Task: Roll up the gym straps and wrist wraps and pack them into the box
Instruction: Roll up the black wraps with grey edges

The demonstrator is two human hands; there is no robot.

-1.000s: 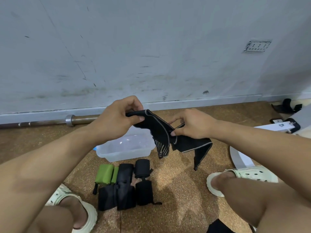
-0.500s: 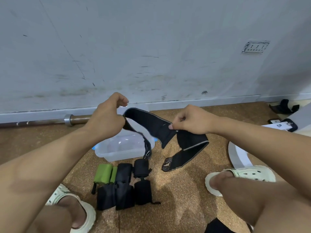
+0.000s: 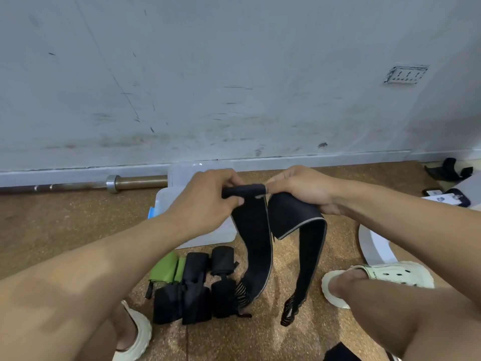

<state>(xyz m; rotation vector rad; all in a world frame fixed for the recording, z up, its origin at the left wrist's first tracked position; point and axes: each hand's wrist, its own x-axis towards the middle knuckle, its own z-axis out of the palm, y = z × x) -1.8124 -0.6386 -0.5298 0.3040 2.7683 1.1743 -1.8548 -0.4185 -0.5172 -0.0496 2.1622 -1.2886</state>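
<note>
black strap [image 3: 256, 238] between both hands' grip

Left hand [image 3: 205, 201] and right hand [image 3: 299, 190] pinch rolled top end of black strap [image 3: 256, 246] above floor [image 3: 78, 230]; two tails hang down, frayed ends near floor; clear plastic box [image 3: 166, 201] behind left hand; rolled black wraps [image 3: 187, 290] and green wrap [image 3: 164, 269] on floor below box; barbell [image 3: 83, 184] along wall [image 3: 234, 74] base; pale clogs [image 3: 385, 278] at either side.
</note>
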